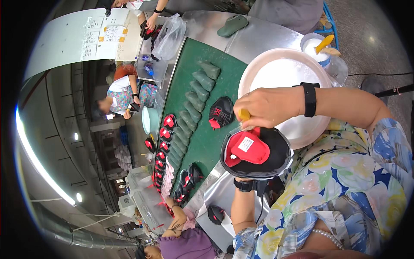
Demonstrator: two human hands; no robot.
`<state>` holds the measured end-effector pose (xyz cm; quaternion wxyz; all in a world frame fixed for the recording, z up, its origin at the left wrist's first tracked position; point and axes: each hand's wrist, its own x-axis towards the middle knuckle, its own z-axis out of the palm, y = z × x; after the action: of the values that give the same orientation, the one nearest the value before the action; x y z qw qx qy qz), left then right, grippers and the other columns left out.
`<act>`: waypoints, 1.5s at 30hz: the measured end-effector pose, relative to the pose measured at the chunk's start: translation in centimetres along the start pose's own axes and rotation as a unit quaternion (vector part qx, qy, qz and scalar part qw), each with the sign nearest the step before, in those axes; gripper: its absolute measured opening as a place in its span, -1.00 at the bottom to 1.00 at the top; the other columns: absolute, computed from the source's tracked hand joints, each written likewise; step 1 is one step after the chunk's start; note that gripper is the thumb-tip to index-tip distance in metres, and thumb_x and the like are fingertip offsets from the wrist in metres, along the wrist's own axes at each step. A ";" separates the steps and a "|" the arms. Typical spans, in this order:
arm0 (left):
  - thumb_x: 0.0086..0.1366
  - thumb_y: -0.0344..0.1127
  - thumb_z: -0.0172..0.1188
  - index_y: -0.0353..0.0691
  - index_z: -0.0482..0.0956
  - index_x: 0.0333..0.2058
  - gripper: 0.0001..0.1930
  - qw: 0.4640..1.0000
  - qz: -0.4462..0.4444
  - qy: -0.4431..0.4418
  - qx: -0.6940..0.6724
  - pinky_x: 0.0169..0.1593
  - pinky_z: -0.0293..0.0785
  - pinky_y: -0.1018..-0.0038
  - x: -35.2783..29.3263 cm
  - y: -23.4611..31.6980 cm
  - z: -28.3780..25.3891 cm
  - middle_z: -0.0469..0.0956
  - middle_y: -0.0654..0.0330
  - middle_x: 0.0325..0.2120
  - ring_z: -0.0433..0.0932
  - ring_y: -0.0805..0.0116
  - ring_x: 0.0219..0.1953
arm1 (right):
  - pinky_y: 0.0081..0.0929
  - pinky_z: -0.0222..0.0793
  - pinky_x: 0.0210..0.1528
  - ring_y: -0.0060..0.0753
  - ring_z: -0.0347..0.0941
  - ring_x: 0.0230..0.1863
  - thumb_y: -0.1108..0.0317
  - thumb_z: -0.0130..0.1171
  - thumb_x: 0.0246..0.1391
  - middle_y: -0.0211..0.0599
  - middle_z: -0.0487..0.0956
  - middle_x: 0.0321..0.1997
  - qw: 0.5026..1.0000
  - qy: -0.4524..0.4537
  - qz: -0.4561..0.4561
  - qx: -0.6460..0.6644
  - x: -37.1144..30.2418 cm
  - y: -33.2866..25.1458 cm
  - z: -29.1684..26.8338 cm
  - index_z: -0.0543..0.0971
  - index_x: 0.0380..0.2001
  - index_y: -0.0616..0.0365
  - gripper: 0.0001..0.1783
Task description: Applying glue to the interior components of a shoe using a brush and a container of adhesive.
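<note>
My right hand point(265, 107) is closed round the yellow handle of a brush point(244, 115), whose bristle end is at the edge of a shoe upper point(279, 151). That upper is black, with a red tongue or lining and a white label. My left hand point(245, 179) supports it from below; its fingers are hidden behind the upper. Beyond the upper, a black shoe with red laces point(221, 113) stands on the green conveyor belt point(211, 153). Right beside my right hand is a wide pale basin point(282, 56) with a white inside.
Grey-green shoe lasts point(190, 103) line the belt, beside a row of red-and-black shoe parts point(165, 134). A tub with white contents point(311, 45) and another yellow-handled brush point(324, 44) stands behind the basin. A clear plastic bag point(170, 36) lies far left. Several co-workers sit around the belt.
</note>
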<state>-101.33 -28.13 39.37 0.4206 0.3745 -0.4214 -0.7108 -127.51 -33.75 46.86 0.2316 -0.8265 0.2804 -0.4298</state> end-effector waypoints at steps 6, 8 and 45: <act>0.31 -0.45 0.21 -0.38 0.37 0.23 -0.48 1.000 0.018 0.009 -0.001 0.25 0.39 0.27 0.3 0.9 -0.8 0.51 0.03 0.08 0.56 0.13 0.04 | -0.11 0.41 -0.28 0.13 0.55 -0.40 0.18 0.23 0.14 0.03 0.55 -0.51 0.983 -0.096 0.152 0.021 -1.7 0.8 -1.1 0.54 -0.37 0.37 -0.63; 0.31 -0.46 0.21 -0.38 0.37 0.23 -0.48 1.000 0.024 0.016 -0.004 0.25 0.39 0.27 0.4 1.1 -1.2 0.51 0.03 0.08 0.56 0.13 0.04 | -0.16 0.44 -0.26 0.07 0.54 -0.40 0.25 0.22 0.16 -0.02 0.56 -0.44 0.972 -0.104 0.195 0.078 -1.9 -0.7 -2.6 0.53 -0.34 0.34 -0.70; 0.39 -0.54 0.09 -0.13 0.29 0.20 -0.56 0.913 0.215 0.315 0.146 -0.17 0.65 0.39 0.6 1.9 -27.2 0.53 0.12 -0.02 0.62 0.25 -0.16 | -0.51 0.39 -0.02 -0.51 0.49 -0.10 0.50 0.17 0.23 -0.31 0.54 -0.19 0.946 0.071 0.287 0.131 -2.9 -1.3 -1.1 0.50 -0.21 0.24 -0.91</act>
<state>-76.89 -36.91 31.12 0.6153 0.5366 -0.4359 -0.3788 -129.47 -30.98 46.56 0.4310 -0.6407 0.4623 -0.4358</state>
